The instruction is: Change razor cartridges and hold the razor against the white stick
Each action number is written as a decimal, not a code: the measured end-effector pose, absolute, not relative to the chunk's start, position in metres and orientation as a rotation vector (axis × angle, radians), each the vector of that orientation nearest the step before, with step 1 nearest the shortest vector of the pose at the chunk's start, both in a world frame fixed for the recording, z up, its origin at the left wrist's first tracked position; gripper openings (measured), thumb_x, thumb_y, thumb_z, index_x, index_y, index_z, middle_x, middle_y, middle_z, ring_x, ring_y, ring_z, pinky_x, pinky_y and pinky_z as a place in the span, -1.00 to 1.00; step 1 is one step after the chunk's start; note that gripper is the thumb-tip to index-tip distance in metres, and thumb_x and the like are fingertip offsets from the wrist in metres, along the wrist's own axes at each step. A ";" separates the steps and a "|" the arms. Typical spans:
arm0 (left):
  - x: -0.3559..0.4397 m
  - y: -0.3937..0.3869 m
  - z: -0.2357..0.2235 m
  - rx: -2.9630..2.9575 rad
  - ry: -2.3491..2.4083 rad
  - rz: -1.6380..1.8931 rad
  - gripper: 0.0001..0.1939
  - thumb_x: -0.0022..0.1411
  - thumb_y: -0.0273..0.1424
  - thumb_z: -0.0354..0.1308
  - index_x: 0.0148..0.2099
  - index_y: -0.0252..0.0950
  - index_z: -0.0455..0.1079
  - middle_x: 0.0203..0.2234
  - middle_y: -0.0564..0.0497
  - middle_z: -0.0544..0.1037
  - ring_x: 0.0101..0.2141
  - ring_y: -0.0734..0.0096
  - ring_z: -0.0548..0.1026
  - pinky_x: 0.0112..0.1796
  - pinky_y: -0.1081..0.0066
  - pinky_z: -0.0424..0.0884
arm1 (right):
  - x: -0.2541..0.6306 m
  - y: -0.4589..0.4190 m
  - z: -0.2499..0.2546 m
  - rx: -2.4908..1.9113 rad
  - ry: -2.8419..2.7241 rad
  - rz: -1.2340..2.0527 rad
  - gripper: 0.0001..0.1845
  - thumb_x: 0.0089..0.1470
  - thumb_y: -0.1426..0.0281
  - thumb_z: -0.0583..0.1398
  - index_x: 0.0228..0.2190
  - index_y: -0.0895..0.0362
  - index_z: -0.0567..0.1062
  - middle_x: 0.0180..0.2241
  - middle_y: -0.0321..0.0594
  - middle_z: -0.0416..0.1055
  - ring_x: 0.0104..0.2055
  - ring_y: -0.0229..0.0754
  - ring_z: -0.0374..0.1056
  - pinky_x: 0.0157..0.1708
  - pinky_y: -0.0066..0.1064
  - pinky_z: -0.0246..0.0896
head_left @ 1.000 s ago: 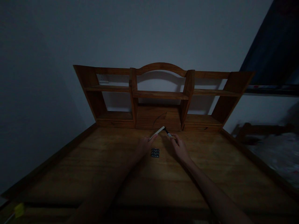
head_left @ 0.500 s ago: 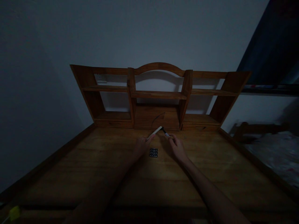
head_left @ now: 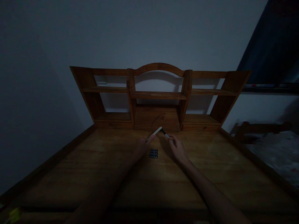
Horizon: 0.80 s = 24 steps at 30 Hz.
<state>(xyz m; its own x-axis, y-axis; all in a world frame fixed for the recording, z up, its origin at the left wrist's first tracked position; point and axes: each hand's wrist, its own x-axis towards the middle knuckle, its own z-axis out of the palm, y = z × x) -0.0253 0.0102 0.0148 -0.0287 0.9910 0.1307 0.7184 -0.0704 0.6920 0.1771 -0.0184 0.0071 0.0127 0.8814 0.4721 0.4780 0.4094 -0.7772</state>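
My left hand (head_left: 140,147) is closed on the near end of a slim whitish stick (head_left: 156,132), which slants up and to the right. In my right hand (head_left: 177,148), the fingers pinch a thin pen-like tool (head_left: 166,134) with a light body and a dark front part. The tool's dark tip meets or nearly meets the far end of the stick; contact is too small to tell. On the desk between my wrists lies a small dark rectangular piece (head_left: 153,153) with rows of pale marks. The dim light hides finer detail.
The wooden desk (head_left: 201,174) has a shelf unit (head_left: 158,95) along its back edge, against the wall. Raised rims run along both sides. A yellow object (head_left: 15,214) shows at the lower left; a pale crumpled heap (head_left: 277,152) lies beyond the right rim.
Both hands stay almost in place. The pen-like tool's dark tip has shifted very slightly at the stick's end, and the camera view has moved a little.
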 end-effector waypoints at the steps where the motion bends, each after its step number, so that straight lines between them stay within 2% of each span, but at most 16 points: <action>1: -0.025 0.011 0.014 1.852 1.780 0.855 -0.31 0.21 0.13 -0.12 -0.52 -0.33 0.50 -0.65 -0.06 0.47 -0.49 0.35 0.48 -0.45 0.45 0.25 | 0.177 -0.018 0.007 -1.230 -1.615 0.474 -0.60 0.21 0.22 -0.01 -0.10 0.12 0.49 -0.30 -0.17 0.54 -0.30 -0.09 0.43 -0.28 -0.37 0.23; 6: -0.026 0.010 0.014 1.904 1.742 0.818 -0.31 0.24 0.10 -0.16 -0.47 -0.35 0.52 -0.62 -0.06 0.48 -0.48 0.36 0.48 -0.44 0.46 0.25 | 0.178 -0.019 0.006 -1.235 -1.712 0.459 -0.60 0.22 0.22 -0.01 -0.07 0.12 0.48 -0.24 -0.14 0.54 -0.24 -0.06 0.44 -0.24 -0.34 0.23; 10: -0.026 0.008 0.014 1.910 1.739 0.826 -0.37 0.27 0.06 -0.15 -0.33 -0.33 0.55 -0.59 -0.03 0.49 -0.45 0.35 0.48 -0.42 0.46 0.27 | 0.175 -0.022 0.007 -1.270 -1.731 0.421 -0.59 0.24 0.21 -0.04 -0.03 0.09 0.45 -0.25 -0.14 0.54 -0.25 -0.05 0.44 -0.25 -0.34 0.22; 20: -0.027 0.009 0.015 1.917 1.798 0.795 -0.27 0.23 0.13 -0.17 -0.43 -0.38 0.55 -0.61 -0.09 0.48 -0.48 0.34 0.47 -0.47 0.45 0.22 | 0.178 -0.023 0.012 -1.294 -1.718 0.370 -0.57 0.24 0.20 -0.06 -0.05 0.12 0.45 -0.33 -0.15 0.53 -0.34 -0.10 0.43 -0.33 -0.38 0.20; 24: -0.025 0.007 0.011 1.984 1.818 0.786 -0.43 0.28 0.02 -0.11 -0.24 -0.30 0.57 -0.56 -0.06 0.51 -0.43 0.34 0.48 -0.42 0.46 0.25 | 0.179 -0.022 0.012 -1.267 -1.655 0.389 -0.58 0.25 0.20 -0.06 -0.07 0.12 0.45 -0.31 -0.18 0.52 -0.32 -0.12 0.42 -0.31 -0.40 0.19</action>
